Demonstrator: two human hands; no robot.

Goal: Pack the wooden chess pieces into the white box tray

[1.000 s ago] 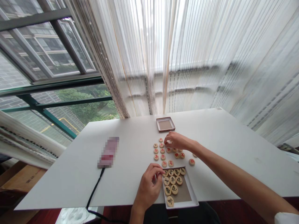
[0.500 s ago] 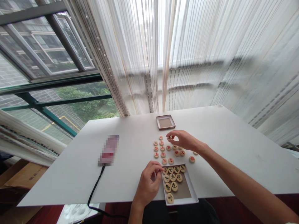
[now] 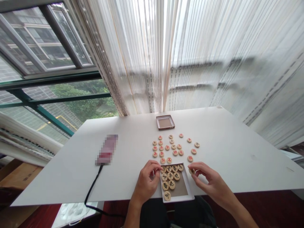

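Note:
Between the thumb and fingertips of my right hand (image 3: 210,179) is a Chinese chess piece (image 3: 191,171), held tilted just right of the open box (image 3: 182,188). My left hand (image 3: 147,180) is closed at the box's upper left corner, its fingertips on the rim. Inside the box, round wooden pieces with black characters lie flat in rows, filling the top row and the left side. The box's brown floor shows at the lower right. Beyond the box, several loose pieces with red or black characters lie face up, among them a red one (image 3: 190,158) near my right hand.
A shallow box lid (image 3: 165,122) lies at the table's far side. On the left, a blurred-out flat object (image 3: 106,150) has a black cable (image 3: 91,183) running over the front edge. The white table (image 3: 133,136) stands by a curtain and a window.
My right hand has come back from the far loose pieces to the box's right side, now with a chess piece in its fingers. My left hand stays at the box corner. The view has shifted slightly.

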